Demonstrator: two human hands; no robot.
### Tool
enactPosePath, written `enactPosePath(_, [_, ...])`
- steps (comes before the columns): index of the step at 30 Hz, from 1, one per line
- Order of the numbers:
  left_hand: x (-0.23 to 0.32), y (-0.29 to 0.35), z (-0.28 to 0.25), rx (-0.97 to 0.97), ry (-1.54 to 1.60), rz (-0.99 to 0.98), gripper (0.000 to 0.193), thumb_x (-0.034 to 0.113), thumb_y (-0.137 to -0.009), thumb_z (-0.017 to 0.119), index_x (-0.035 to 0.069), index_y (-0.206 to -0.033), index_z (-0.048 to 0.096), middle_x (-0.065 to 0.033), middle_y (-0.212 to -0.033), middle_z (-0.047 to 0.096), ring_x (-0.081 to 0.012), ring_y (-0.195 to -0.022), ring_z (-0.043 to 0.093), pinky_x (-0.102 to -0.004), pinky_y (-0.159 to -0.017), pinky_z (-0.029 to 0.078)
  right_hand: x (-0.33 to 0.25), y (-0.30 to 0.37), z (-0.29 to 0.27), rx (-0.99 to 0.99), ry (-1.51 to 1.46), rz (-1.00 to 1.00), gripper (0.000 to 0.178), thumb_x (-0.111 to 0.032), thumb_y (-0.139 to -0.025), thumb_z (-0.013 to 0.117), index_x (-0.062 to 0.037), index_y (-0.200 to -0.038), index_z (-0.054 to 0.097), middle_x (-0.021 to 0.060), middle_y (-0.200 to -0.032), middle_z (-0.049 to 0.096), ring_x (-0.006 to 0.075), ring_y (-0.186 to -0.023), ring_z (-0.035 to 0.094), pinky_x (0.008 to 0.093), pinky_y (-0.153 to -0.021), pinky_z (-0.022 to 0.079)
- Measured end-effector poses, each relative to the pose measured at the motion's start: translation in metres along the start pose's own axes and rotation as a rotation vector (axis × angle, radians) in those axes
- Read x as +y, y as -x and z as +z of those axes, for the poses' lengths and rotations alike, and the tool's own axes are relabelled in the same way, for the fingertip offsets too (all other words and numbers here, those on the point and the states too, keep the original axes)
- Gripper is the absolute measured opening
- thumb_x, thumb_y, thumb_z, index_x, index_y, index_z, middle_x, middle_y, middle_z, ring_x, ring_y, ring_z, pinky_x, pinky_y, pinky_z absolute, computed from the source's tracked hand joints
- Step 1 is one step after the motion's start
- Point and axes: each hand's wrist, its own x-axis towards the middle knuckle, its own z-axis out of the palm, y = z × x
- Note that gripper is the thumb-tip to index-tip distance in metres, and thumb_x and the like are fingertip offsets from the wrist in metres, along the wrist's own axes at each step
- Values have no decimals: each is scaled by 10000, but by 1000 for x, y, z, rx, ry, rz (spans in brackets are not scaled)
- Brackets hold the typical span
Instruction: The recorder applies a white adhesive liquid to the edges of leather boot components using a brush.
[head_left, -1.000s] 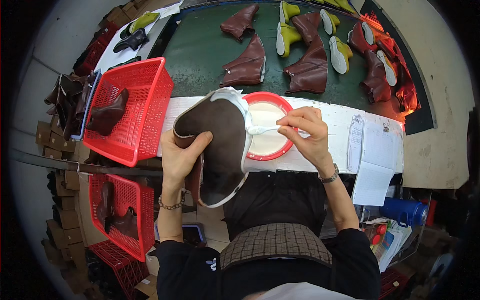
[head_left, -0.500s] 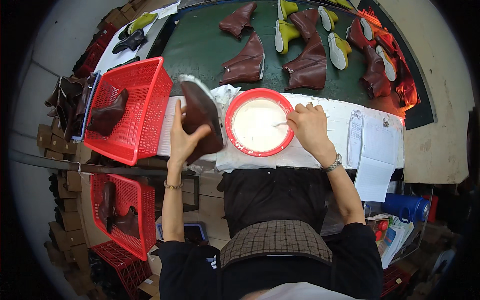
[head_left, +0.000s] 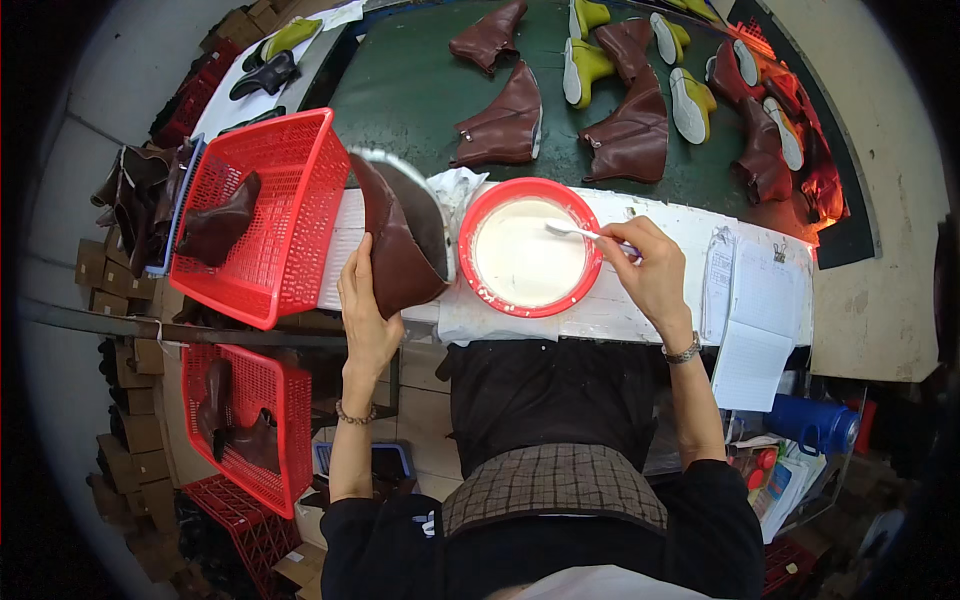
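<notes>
A brown leather boot (head_left: 392, 262) is held tilted in my left hand (head_left: 368, 318), which grips it from the near side, left of a red basin (head_left: 590, 278). Its dark greyish bottom, edged with white, faces right toward the basin. White creamy liquid (head_left: 522, 262) lies in the basin. My right hand (head_left: 652, 272) pinches a slim white toothbrush (head_left: 572, 231). The brush head hangs over the liquid; from this view I cannot tell whether it touches.
Several brown boots (head_left: 500, 125) and yellow-green boots (head_left: 692, 105) lie on the green table (head_left: 400, 75), some near a glowing orange heater (head_left: 828, 190). A red basket (head_left: 318, 190) with a boot stands left. Papers (head_left: 755, 320) lie right, above a blue flask (head_left: 815, 420).
My left hand has turned the boot so its bottom faces right, with the fingers now lower on it. My right hand has moved right and slightly down, raising the toothbrush out of the liquid.
</notes>
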Motion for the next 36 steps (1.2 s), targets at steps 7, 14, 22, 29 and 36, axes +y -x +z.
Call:
enactPosePath(7, [48,10,-8,-20,242,129,968,-146,-670,661,-31,-1563,305,-269,-1488,440,-453,-1365,463,-470,-1155,378,-30,-4,1,-12,-377,-40,122,-77,-871,799,-18,-976,782,68,-881,718,113,-707,643,249,-594,491])
enactPosePath(14, [58,16,-4,-52,426,239,1011,29,-723,862,-31,-1558,294,-259,-1483,466,-419,-1343,513,-441,-1116,426,-16,-30,-13,183,-374,-130,150,-47,-863,805,6,-998,767,50,-908,684,118,-748,627,242,-618,480])
enactPosePath(22, [65,-17,16,358,298,325,933,-16,-797,802,8,-1568,278,-262,-1471,460,-400,-1276,553,-451,-1061,471,-38,6,-19,86,-381,-297,202,16,-791,843,-15,-982,785,76,-945,691,139,-813,680,257,-704,557])
enactPosePath(29, [53,-42,28,546,218,520,760,24,-865,769,195,-1507,399,-268,-1434,484,-403,-1238,561,-471,-1024,483,-61,24,-32,-19,-333,-324,184,-51,-767,865,-40,-935,790,56,-849,699,164,-722,667,284,-614,519])
enactPosePath(36, [57,-43,20,462,105,515,712,57,-830,806,211,-1444,481,-247,-1443,496,-408,-1236,550,-483,-1025,465,-60,28,-33,-192,-473,-74,108,-70,-864,803,-16,-956,788,69,-820,695,135,-656,628,286,-567,483])
